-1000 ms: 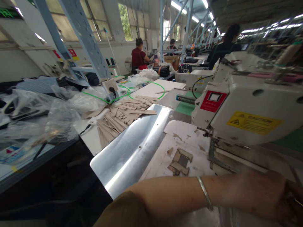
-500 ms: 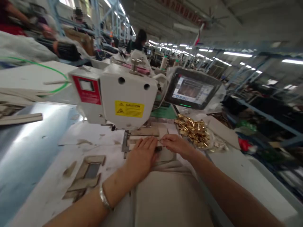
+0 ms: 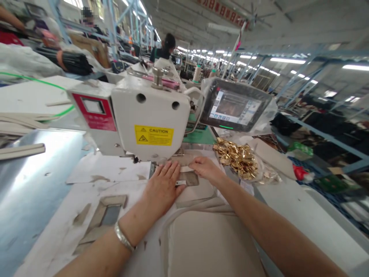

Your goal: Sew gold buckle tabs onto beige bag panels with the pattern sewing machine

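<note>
My left hand (image 3: pixel 161 190) lies flat, fingers stretched out, over the work below the sewing machine head (image 3: pixel 150 111). It covers much of a metal clamp frame (image 3: pixel 152 169). My right hand (image 3: pixel 204 168) has thumb and fingers pinched on the right end of a narrow pale strip (image 3: pixel 186 169). The strip's left end runs toward my left fingers. Beneath both hands is a beige panel (image 3: pixel 203 188) with rounded corners, and a darker tan patch (image 3: pixel 190 178) shows between them. A stack of beige panels (image 3: pixel 213 242) lies close to me.
Gold metal pieces (image 3: pixel 239 159) are heaped right of the machine, below a screen (image 3: pixel 235 105). A tan open frame (image 3: pixel 100 215) and scraps lie at left on white sheeting. Farther left are a shiny metal surface (image 3: pixel 57 165) and beige strips (image 3: pixel 21 151). People sit in the background.
My left hand has slid left, away from my right hand, uncovering the tan patch. My right hand has shifted slightly farther from me, still pinching. The camera view has moved a little.
</note>
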{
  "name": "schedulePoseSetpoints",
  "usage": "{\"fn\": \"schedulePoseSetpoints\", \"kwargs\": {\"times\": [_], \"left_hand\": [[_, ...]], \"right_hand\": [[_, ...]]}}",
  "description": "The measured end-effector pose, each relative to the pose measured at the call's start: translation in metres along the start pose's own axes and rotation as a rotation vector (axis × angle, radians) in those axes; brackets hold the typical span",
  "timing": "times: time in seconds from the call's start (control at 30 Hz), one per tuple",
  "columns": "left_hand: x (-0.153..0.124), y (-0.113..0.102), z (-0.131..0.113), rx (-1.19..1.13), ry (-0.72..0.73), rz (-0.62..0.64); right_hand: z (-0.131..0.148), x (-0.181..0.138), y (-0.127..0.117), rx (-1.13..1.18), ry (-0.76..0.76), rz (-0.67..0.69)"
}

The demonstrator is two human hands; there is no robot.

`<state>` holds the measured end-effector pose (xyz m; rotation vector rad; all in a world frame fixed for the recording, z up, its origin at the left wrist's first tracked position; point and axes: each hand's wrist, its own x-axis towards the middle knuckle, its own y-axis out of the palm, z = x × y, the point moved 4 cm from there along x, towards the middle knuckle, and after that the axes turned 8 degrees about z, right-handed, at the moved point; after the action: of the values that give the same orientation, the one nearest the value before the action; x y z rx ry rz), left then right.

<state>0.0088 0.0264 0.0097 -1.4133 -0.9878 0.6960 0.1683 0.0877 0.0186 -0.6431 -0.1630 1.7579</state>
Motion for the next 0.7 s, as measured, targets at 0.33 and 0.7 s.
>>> {"fn": "schedulePoseSetpoints", "kwargs": {"times": [0.33, 0.7], "left_hand": [[-0.011, -0.004, -0.019, 0.125, -0.230, 0.044], [-0.012, -0.010, -0.023, 0.101, -0.236, 0.033]], "right_hand": [[0.004, 0.007, -0.005, -0.069, 0.044, 0.083], [0.001, 0.019, -0.005, 0.028, 0.073, 0.155]]}}
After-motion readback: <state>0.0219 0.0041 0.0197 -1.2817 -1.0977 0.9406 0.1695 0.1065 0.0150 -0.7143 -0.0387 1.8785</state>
